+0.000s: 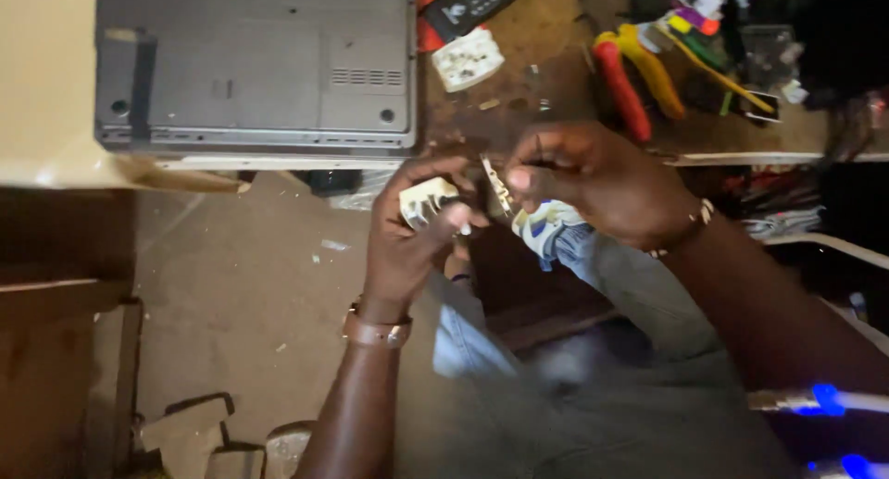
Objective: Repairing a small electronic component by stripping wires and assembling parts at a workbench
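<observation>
Both hands work a small white plug over the lap, just below the bench edge.

The left hand wraps closed around the plug, thumb across its face; the right hand pinches a thin brass strip beside it. The plug looks light, rigid plastic, best gripped by its body; the strip seems thin and bendable, so hold its edges. A laptop and pliers lie on the bench.

small pale label on upturned grey laptop, upper left
</observation>
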